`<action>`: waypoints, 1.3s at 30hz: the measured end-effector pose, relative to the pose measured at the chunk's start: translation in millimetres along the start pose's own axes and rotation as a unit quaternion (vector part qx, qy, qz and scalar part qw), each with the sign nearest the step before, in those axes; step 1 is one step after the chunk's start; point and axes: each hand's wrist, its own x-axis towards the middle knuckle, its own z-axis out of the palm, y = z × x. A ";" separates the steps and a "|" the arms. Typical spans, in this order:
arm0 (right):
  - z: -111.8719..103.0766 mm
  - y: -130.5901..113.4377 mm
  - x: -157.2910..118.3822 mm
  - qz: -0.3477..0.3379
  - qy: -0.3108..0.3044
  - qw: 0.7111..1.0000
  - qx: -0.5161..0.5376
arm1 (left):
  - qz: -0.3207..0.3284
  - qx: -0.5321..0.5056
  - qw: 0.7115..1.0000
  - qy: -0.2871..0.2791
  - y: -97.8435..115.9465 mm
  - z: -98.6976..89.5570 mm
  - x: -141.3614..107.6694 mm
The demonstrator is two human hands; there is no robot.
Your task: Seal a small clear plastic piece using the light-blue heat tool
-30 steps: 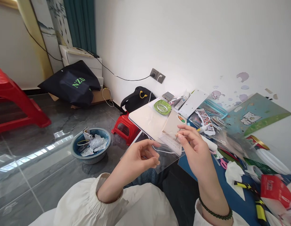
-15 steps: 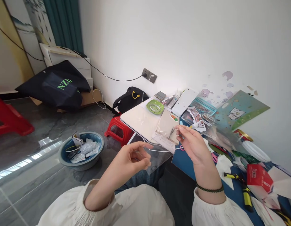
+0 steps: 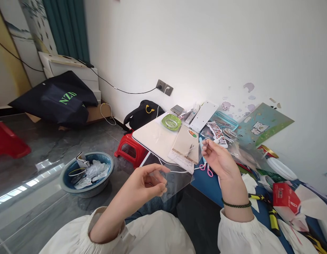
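My left hand point(image 3: 143, 183) is raised over my lap. Its index finger reaches forward, and the other fingers curl towards the thumb around something clear and glossy that I cannot make out. My right hand point(image 3: 218, 157) hovers above the table's near edge, its thumb and fingertips pinched together at a small see-through piece, too faint to name. Just beyond the right fingertips is a beige card pack point(image 3: 186, 144) with a carrot sticker point(image 3: 192, 134) and tweezers point(image 3: 190, 151) on it. Pink-handled scissors point(image 3: 206, 168) lie below the right fingers.
A green dish point(image 3: 171, 122) sits on the white board point(image 3: 152, 137). Stickers, a red box point(image 3: 285, 199) and a yellow-black cutter point(image 3: 273, 220) crowd the blue tabletop at right. On the floor stand a blue basin point(image 3: 64, 176) of plastic scraps and a red stool point(image 3: 127, 148).
The view has shifted slightly, so the surroundings sit a little further left. More of the scissors shows below my right hand. Both hands keep nearly the same pose.
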 end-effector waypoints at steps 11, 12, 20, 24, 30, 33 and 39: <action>26.5 18.0 40.7 -0.069 -0.057 0.987 -0.135 | 0.012 -0.009 0.995 0.095 0.9 -32.2 -0.8; 35.6 23.9 51.3 -0.081 -0.062 0.981 -0.162 | 0.014 -0.012 0.994 0.106 0.8 -36.6 -1.3; 123.2 96.0 111.4 -0.134 -0.146 0.887 -0.418 | 0.022 -0.058 0.986 0.157 -12.2 -65.6 -3.1; 123.1 111.2 114.2 -0.145 -0.168 0.835 -0.504 | 0.025 -0.053 0.982 0.177 -15.3 -76.5 -3.6; 105.5 103.2 105.0 -0.180 -0.218 0.773 -0.568 | 0.034 -0.067 0.984 0.164 -17.4 -81.9 -3.7; 105.5 102.2 92.4 -0.200 -0.243 0.749 -0.583 | 0.025 -0.077 0.982 0.170 -17.4 -81.8 -3.9; 110.7 105.4 81.3 -0.211 -0.249 0.739 -0.589 | 0.018 -0.086 0.980 0.178 -16.4 -82.0 -5.6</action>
